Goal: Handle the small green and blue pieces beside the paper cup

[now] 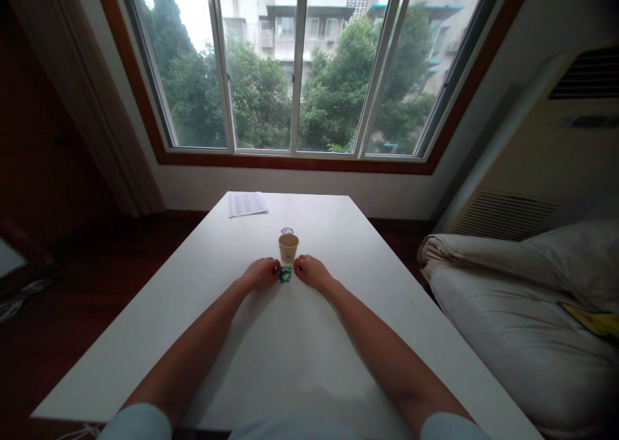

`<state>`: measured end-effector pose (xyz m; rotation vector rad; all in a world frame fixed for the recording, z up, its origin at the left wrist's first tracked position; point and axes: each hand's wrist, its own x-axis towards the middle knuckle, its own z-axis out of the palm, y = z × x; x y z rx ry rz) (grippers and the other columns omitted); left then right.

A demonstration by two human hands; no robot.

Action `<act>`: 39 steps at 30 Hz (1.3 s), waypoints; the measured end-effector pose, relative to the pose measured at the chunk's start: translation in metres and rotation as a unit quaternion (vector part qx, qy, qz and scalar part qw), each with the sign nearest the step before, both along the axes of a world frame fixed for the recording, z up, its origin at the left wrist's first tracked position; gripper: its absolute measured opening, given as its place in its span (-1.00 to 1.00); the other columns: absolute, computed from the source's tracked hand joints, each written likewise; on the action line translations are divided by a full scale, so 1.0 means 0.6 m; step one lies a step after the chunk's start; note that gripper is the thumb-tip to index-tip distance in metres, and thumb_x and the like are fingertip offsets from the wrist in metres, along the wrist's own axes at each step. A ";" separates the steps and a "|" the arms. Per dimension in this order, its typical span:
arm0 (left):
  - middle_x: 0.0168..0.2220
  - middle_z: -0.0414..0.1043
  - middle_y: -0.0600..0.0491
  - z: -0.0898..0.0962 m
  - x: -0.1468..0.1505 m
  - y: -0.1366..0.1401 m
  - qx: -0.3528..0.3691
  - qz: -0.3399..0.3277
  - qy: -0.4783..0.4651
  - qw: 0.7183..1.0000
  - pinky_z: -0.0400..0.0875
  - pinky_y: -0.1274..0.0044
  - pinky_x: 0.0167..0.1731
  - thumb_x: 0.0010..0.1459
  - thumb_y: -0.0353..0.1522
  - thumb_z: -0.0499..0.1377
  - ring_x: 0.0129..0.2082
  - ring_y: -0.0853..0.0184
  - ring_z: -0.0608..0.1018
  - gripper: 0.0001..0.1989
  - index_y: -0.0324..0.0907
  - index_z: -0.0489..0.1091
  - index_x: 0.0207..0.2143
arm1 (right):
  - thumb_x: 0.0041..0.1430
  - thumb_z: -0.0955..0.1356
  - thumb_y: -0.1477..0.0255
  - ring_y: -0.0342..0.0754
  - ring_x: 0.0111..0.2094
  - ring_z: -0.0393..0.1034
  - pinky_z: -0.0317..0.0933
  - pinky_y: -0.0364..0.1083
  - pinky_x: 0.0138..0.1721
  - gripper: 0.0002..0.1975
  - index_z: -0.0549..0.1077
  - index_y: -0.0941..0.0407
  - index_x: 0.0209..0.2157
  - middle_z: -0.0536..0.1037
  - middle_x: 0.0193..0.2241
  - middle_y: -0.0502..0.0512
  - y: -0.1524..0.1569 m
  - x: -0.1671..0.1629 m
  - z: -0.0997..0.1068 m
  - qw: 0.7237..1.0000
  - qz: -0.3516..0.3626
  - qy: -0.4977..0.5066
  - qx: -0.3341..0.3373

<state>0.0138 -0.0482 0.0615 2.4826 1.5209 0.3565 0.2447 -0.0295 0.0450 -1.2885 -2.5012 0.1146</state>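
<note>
A small cluster of blue, green and yellow pieces (285,273) lies on the white table (300,350), just in front of a tan paper cup (289,249) that stands upright. My left hand (261,273) rests at the cluster's left side, its fingers curled and their tips touching or nearly touching the pieces. On the other side, my right hand (312,271) is curled close to the cup's base, to the right of the pieces. Anything between the fingers of either hand is too small to make out. The inside bottom of the cup is hidden.
Behind the cup lies a small round item with a dark rim (287,231). Printed sheets of paper (247,204) lie at the table's far left corner. A sofa with a pale cover (512,324) stands along the right, and a window (294,72) is beyond the table.
</note>
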 end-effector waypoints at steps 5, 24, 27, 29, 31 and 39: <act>-0.23 0.51 0.03 -0.002 -0.001 0.000 0.003 0.002 -0.009 1.000 0.31 0.55 -0.29 0.10 -0.41 0.13 -0.29 0.33 0.51 -0.79 -0.10 0.49 -0.22 | 0.17 0.33 0.49 -0.08 -0.26 0.31 0.05 -0.17 -0.27 -0.92 0.48 0.11 -0.33 0.49 -0.33 0.07 -0.001 0.000 0.001 1.000 -0.011 0.014 -0.002; -0.19 0.49 0.03 0.003 0.000 -0.005 -0.009 0.005 0.008 1.000 0.30 0.56 -0.29 0.11 -0.42 0.11 -0.27 0.32 0.51 -0.75 -0.08 0.47 -0.17 | 0.12 0.29 0.58 -0.12 -0.37 0.21 0.03 -0.18 -0.32 -0.91 0.38 0.11 -0.37 0.41 -0.41 0.00 0.016 0.006 -0.015 0.986 0.003 0.160 0.039; -0.19 0.49 0.03 0.005 0.001 -0.006 -0.003 0.002 0.008 1.000 0.30 0.55 -0.28 0.11 -0.44 0.09 -0.26 0.32 0.51 -0.74 -0.08 0.47 -0.17 | 0.20 0.28 0.54 -0.12 -0.37 0.22 0.06 -0.18 -0.31 -0.92 0.40 0.11 -0.34 0.40 -0.40 0.00 0.022 0.008 -0.017 0.983 0.001 0.178 0.050; -0.18 0.49 0.03 0.005 0.002 -0.006 -0.003 0.003 0.009 1.000 0.30 0.55 -0.27 0.12 -0.44 0.08 -0.25 0.32 0.51 -0.75 -0.08 0.47 -0.18 | 0.23 0.28 0.53 -0.12 -0.37 0.22 0.08 -0.17 -0.30 -0.91 0.42 0.11 -0.32 0.40 -0.40 0.00 0.025 0.008 -0.017 0.982 -0.004 0.183 0.053; -0.19 0.49 0.03 0.005 0.003 -0.005 -0.008 0.008 0.010 1.000 0.30 0.55 -0.26 0.12 -0.44 0.09 -0.25 0.31 0.50 -0.76 -0.08 0.48 -0.19 | 0.24 0.28 0.53 -0.11 -0.35 0.24 0.10 -0.17 -0.28 -0.90 0.43 0.11 -0.30 0.41 -0.40 0.01 0.026 0.008 -0.015 0.981 -0.011 0.187 0.056; -0.22 0.49 0.03 0.005 0.008 -0.010 0.001 0.015 -0.001 1.000 0.28 0.55 -0.29 0.14 -0.43 0.09 -0.27 0.32 0.50 -0.81 -0.10 0.47 -0.24 | 0.16 0.26 0.56 -0.11 -0.36 0.26 0.13 -0.16 -0.28 -0.85 0.45 0.12 -0.29 0.44 -0.37 0.03 0.017 0.003 0.000 0.979 -0.038 0.194 0.046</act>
